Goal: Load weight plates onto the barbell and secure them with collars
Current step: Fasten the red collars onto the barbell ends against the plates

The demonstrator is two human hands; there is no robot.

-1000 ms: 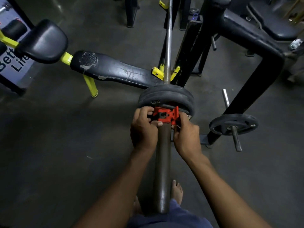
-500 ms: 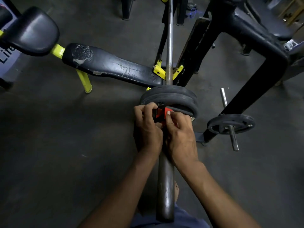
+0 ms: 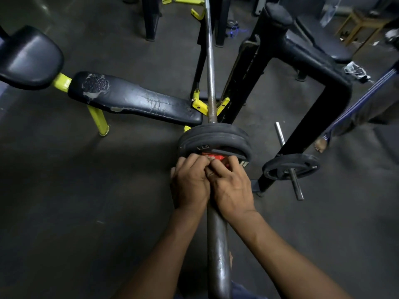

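Barbell sleeve (image 3: 217,244) runs out from under the person toward the rack. Both forearms reach forward over it, wrists close together. Left hand (image 3: 191,184) and right hand (image 3: 232,187) curl side by side round the red collar (image 3: 214,157), mostly hidden beneath the fingers, seated on the sleeve against the stacked black weight plates (image 3: 216,138). Beyond, the bar rests in yellow rack hooks (image 3: 201,105).
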